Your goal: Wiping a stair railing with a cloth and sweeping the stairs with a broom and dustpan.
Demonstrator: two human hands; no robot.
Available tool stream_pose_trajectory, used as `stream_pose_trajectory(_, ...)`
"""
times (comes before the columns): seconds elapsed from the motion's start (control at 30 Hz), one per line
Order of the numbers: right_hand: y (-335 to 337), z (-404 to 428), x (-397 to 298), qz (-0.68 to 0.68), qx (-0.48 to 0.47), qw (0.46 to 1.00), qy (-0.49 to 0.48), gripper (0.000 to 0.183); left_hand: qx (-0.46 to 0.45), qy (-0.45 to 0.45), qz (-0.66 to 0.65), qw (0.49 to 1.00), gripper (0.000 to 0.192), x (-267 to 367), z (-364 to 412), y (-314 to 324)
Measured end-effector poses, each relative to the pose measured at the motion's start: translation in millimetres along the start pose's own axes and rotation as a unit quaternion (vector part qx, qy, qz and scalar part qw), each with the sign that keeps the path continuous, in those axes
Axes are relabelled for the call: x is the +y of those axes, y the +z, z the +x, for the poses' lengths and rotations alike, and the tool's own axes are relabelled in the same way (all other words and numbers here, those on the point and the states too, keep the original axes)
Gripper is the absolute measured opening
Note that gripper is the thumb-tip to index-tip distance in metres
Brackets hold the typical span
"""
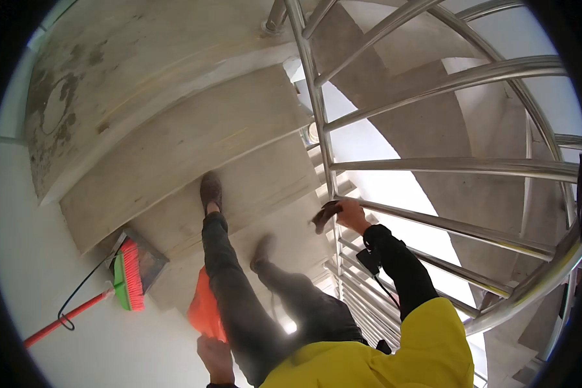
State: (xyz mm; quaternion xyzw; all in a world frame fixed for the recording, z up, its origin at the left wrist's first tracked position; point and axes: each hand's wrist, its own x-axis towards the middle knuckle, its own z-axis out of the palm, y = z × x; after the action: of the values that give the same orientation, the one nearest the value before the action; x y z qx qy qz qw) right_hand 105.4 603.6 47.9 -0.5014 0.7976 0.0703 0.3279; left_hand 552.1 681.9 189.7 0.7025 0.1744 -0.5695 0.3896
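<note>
My right hand (353,216) holds a dark brown cloth (326,217) against a rail of the stainless steel stair railing (326,140). Low in the picture, my left hand (216,356) grips the end of an orange-red plastic bag (206,308), which lies partly behind my left leg. What the bag holds cannot be seen. My feet in dark shoes stand on grey concrete stair treads (189,140). A small black device with a cable (368,262) hangs near my right forearm.
A broom with a green head and red bristles (131,276) and a grey dustpan (155,264) are by the white wall (39,262) at the left. Further stairs (417,136) show beyond the railing at the right. A wider landing (140,43) lies above the steps.
</note>
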Motion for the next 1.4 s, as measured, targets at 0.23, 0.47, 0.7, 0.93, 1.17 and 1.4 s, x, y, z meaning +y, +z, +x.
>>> stream_pose_trajectory(0.23, -0.8, 37.7, 13.5, 0.062, 0.242, 0.965, -0.073, 0.023, -0.024, 0.061, -0.045, 0.997, 0.031, 33.7, -18.9, -5.5)
stream_pose_trajectory(0.47, -7.1, 60.2, 16.5, 0.403, 0.215, 0.878, 0.142, 0.036, -0.054, 0.149, 0.075, 0.985, 0.032, 50.4, -20.1, 10.8)
stream_pose_trajectory(0.7, -5.3, 53.9, -3.2, 0.365, 0.135, 0.894, 0.220, 0.044, -0.020, 0.191, 0.146, 0.970, 0.028, 35.5, 19.9, 47.0)
stream_pose_trajectory(0.93, 27.1, 36.6, -54.9, 0.511, 0.147, 0.814, 0.234, 0.035, -0.094, 0.236, 0.189, 0.949, 0.028, 68.0, 31.3, 57.7)
stream_pose_trajectory(1.17, 10.7, 70.5, -14.6, 0.285, 0.495, 0.812, 0.119, 0.028, -0.213, 0.170, 0.187, 0.944, 0.029, 66.8, 29.6, 102.6)
stream_pose_trajectory(1.4, 25.8, 50.4, -68.5, 0.324, 0.427, 0.836, 0.117, 0.028, -0.256, 0.154, 0.184, 0.937, 0.029, 82.9, 35.2, 106.6)
